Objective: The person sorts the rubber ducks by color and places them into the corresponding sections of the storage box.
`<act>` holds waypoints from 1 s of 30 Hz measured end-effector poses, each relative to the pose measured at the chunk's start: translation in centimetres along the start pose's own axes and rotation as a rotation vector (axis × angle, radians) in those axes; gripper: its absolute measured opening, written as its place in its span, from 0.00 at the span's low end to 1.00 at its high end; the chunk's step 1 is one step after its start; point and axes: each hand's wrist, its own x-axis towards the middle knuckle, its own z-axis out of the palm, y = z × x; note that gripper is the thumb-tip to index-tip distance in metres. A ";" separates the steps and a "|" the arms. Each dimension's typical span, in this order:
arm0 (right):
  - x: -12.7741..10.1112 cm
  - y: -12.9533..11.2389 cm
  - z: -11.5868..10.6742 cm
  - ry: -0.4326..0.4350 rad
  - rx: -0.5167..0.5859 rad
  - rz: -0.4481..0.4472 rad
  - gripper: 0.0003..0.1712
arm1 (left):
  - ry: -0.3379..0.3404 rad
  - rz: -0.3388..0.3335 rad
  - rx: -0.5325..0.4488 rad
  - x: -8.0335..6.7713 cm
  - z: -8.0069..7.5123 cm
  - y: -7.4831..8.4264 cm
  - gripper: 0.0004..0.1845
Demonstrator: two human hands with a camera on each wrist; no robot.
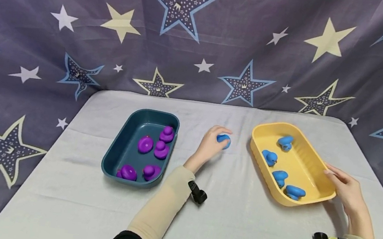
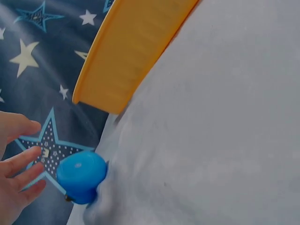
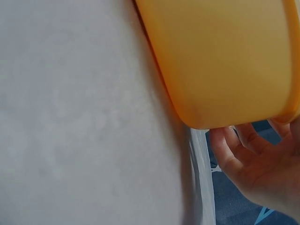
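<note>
In the head view, my left hand [image 1: 210, 143] is at a blue rubber duck [image 1: 223, 139] on the table between two trays. The left wrist view shows that hand's fingers [image 2: 23, 161] spread, with a gap between them and the duck [image 2: 82, 173]. My right hand [image 1: 348, 190] holds the right-hand end of a yellow tray [image 1: 305, 163] by its rim. From the right wrist, the fingers [image 3: 225, 152] are seen against the tray's end wall [image 3: 220, 70], partly hidden by it. Several blue ducks [image 1: 269, 157] lie inside the yellow tray.
A dark teal tray [image 1: 126, 143] stands left of my left hand, with several purple ducks [image 1: 145, 144] inside. White cloth covers the table [image 1: 234, 233]. Behind it hangs a dark curtain with stars [image 1: 214, 19].
</note>
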 end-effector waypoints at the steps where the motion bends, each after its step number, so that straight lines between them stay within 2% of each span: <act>1: 0.0 -0.1 0.0 -0.002 -0.001 -0.001 0.22 | -0.003 -0.014 -0.002 0.0 -0.1 -0.2 0.13; 5: 0.1 0.2 0.0 -0.003 0.010 0.012 0.20 | -0.016 -0.056 -0.015 -0.2 -0.4 -0.7 0.14; 12: 0.5 1.1 -0.2 -0.021 -0.013 -0.008 0.24 | -0.023 -0.076 -0.005 -0.3 -0.5 -1.1 0.15; 18: 0.9 1.7 -0.2 -0.009 -0.007 -0.010 0.27 | -0.036 -0.126 -0.005 -0.4 -0.5 -1.2 0.19; 25: 0.9 1.8 -0.3 -0.009 -0.020 0.000 0.28 | -0.080 -0.182 -0.036 -0.5 -0.4 -1.5 0.21; 30: 1.2 2.2 -0.3 0.000 -0.010 -0.004 0.29 | -0.102 -0.193 -0.048 -0.4 -0.3 -1.9 0.23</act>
